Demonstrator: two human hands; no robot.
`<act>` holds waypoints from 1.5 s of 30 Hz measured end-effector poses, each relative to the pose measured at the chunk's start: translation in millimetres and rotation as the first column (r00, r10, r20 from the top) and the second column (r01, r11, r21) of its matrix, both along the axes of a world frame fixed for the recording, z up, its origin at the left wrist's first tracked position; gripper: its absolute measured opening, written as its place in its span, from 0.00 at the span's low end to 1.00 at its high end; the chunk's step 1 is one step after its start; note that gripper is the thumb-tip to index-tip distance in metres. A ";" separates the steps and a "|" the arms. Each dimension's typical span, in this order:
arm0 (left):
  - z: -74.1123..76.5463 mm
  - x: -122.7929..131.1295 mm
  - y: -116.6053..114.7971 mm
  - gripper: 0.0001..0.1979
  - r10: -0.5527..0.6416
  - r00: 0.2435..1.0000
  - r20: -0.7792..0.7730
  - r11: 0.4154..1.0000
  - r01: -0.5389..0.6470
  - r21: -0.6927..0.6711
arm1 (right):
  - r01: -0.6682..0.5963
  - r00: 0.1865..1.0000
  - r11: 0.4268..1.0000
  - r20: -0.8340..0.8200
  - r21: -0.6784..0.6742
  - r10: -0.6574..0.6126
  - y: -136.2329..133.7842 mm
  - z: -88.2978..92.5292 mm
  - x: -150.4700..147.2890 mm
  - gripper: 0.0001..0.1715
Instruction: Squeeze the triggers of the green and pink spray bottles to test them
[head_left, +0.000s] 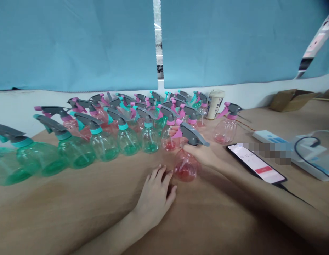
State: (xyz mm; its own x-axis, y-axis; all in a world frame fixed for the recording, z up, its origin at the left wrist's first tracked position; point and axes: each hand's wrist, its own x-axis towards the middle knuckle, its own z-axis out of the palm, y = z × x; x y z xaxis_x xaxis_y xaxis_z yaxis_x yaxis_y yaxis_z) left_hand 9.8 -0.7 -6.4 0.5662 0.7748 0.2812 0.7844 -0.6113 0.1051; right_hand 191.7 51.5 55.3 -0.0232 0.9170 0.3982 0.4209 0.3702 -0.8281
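My right hand point(194, 151) is wrapped round the neck of a pink spray bottle point(186, 169), which has a grey and pink trigger head. The bottle is in front of the group and close to the tabletop; whether its base touches the wood I cannot tell. My left hand point(156, 194) lies palm down on the table, fingers spread, just left of that bottle's base and holding nothing. Behind my hands stand several rows of spray bottles. Green ones with teal collars, such as this green spray bottle point(104, 146), line the front left; pink ones are mixed in behind.
A single pink spray bottle point(225, 130) stands apart on the right, near a paper cup point(214, 106). Beside my right forearm lie a phone point(256, 163) showing a timer and a white power strip point(270, 138) with cables. An open cardboard box point(290, 100) sits at the back right.
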 end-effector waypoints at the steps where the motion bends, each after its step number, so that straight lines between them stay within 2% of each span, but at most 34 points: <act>1: 0.5 0.2 -0.1 0.15 0.001 1.000 -0.002 1.000 -0.001 -0.003 | -0.014 1.000 1.000 -0.022 -0.018 0.014 -0.4 0.9 -0.3 0.04; 4: 0.6 0.4 0.0 0.15 -0.001 1.000 0.004 1.000 0.001 -0.001 | -0.039 0.997 0.998 -0.072 -0.053 0.036 -1.5 3.4 -1.4 0.05; 9: -1.8 -0.5 0.2 0.15 -0.006 1.000 0.025 1.000 0.005 0.010 | 0.005 0.997 0.999 -0.078 -0.051 -0.009 -2.4 4.4 -1.9 0.05; 15: -0.3 0.0 0.2 0.15 -0.003 1.000 0.002 1.000 0.003 0.015 | -0.044 0.995 0.998 -0.089 -0.052 0.039 0.7 -0.7 0.9 0.04; 20: -0.1 0.5 0.4 0.16 -0.001 1.000 -0.014 1.000 0.001 0.003 | -0.020 0.992 0.999 -0.125 -0.027 0.017 3.8 -4.1 3.1 0.05; 28: 0.5 -0.3 0.6 0.17 0.002 1.000 -0.017 1.000 -0.002 -0.005 | -0.099 0.986 0.995 -0.134 -0.018 0.096 -1.0 4.7 2.0 0.04; 32: 0.2 0.0 0.5 0.16 -0.003 1.000 -0.010 1.000 0.003 -0.005 | -0.059 0.990 0.998 -0.127 -0.018 0.057 -0.1 -0.4 2.8 0.03; 37: -3.0 -0.7 1.2 0.16 -0.004 1.000 -0.002 1.000 0.004 0.004 | 0.127 0.980 0.992 -0.156 0.018 -0.123 3.4 -12.7 1.0 0.04; 45: -1.7 -0.6 1.3 0.16 -0.011 1.000 0.000 1.000 0.011 0.021 | 0.138 0.988 0.989 -0.080 0.051 -0.134 1.8 -8.3 -0.7 0.06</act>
